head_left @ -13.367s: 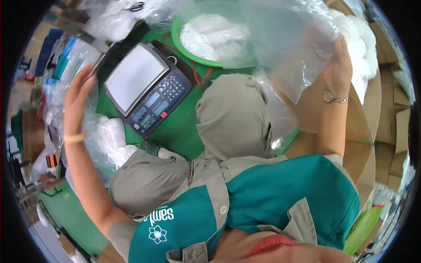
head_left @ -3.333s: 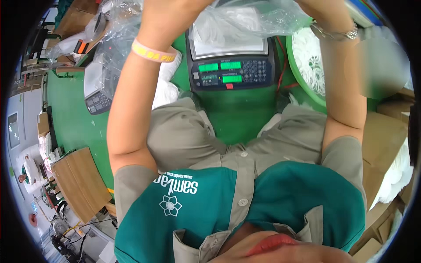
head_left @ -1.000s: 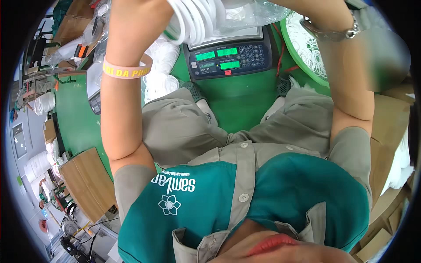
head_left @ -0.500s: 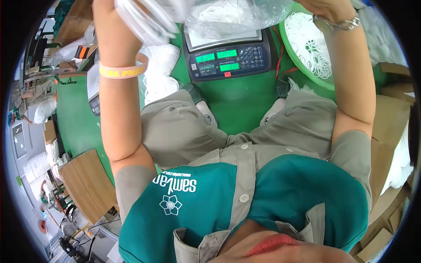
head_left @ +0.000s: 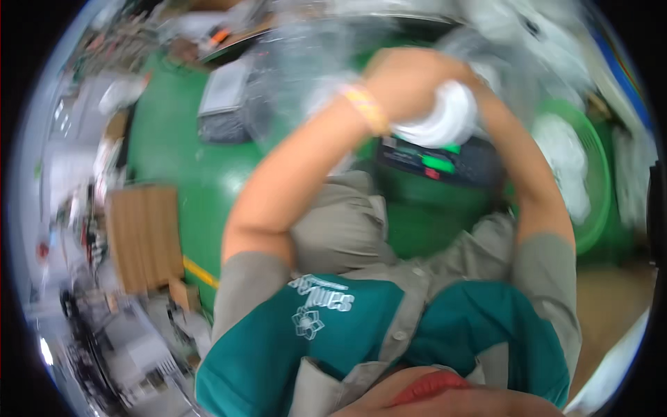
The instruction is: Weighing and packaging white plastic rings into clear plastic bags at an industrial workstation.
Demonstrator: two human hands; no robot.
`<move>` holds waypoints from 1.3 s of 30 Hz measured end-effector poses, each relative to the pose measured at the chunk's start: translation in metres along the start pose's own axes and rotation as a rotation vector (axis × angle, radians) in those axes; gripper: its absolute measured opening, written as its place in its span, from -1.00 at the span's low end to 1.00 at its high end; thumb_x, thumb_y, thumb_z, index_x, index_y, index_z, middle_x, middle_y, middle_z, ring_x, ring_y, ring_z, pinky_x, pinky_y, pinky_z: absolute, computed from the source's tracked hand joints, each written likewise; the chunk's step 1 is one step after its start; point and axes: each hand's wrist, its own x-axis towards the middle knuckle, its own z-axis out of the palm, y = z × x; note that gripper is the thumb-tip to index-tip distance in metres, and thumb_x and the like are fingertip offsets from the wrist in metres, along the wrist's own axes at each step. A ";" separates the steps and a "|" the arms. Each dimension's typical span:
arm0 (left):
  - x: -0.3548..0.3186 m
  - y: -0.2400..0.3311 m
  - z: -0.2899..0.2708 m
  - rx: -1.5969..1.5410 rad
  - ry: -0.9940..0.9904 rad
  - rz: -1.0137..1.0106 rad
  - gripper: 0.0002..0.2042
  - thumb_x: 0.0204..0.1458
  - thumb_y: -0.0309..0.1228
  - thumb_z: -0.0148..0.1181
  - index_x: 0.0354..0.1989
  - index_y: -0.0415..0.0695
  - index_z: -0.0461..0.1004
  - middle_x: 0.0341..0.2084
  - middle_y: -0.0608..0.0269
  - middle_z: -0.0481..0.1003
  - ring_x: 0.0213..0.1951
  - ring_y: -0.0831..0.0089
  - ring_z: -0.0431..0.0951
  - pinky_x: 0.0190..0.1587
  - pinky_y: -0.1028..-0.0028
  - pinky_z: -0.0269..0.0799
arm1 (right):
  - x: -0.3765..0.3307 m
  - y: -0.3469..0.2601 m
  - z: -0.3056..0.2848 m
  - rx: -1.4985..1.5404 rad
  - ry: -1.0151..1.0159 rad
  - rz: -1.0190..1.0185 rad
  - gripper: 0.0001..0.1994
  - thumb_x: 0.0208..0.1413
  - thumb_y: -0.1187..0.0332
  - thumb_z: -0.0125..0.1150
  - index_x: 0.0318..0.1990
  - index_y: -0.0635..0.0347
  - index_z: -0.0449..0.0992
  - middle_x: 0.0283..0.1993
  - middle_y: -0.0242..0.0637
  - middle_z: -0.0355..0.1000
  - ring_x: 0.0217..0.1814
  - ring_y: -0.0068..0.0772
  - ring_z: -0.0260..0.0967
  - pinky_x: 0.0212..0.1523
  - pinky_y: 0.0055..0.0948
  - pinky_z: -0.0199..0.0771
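Observation:
My left hand is closed on a bundle of white rings, thin and coiled, above the counting scale. The bundle covers part of the scale's lit green displays. My right hand meets the left one at the bundle. Its fingers are blurred and largely hidden, so its grip cannot be made out. Clear plastic bags lie left of my hands, smeared by motion.
A green basket of white rings stands right of the scale. On the green floor at left are a grey boxy device and a brown cardboard sheet. White bagged goods sit at the far right.
My hands have come together over the scale; the left moved right with the white rings, and the right moved left. The view has shifted, and the plastic bag no longer shows on the scale.

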 end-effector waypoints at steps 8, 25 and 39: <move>0.015 -0.017 0.023 0.086 -0.078 -0.073 -0.82 -0.30 -0.47 0.04 -0.43 -0.07 0.45 -0.49 0.07 0.47 -0.39 0.13 0.51 -0.44 0.20 0.39 | 0.032 -0.072 -0.116 0.429 0.084 -0.211 -0.61 0.06 0.33 -0.14 0.09 0.02 0.27 0.17 -0.04 0.12 0.17 -0.07 0.15 0.07 -0.25 0.22; 0.024 -0.022 -0.007 -0.488 0.282 -0.139 -0.53 -0.23 -0.59 0.00 -0.03 -0.01 0.39 -0.24 0.02 0.48 -0.19 0.13 0.48 -0.10 0.38 0.37 | -0.010 0.076 -0.175 0.807 0.203 0.165 -0.58 -0.05 0.35 0.02 -0.02 0.43 0.30 -0.24 -0.07 0.42 -0.20 -0.31 0.35 -0.16 -0.46 0.29; 0.033 0.058 -0.023 -0.825 0.266 -0.020 -0.75 -0.07 -0.50 0.10 -0.17 -0.21 0.36 -0.31 0.26 0.44 -0.26 0.52 0.43 -0.16 0.55 0.34 | -0.135 -0.012 -0.314 1.330 0.305 0.150 -0.69 0.00 0.37 -0.05 -0.13 0.36 0.41 -0.17 -0.23 0.43 -0.15 -0.43 0.34 -0.11 -0.49 0.27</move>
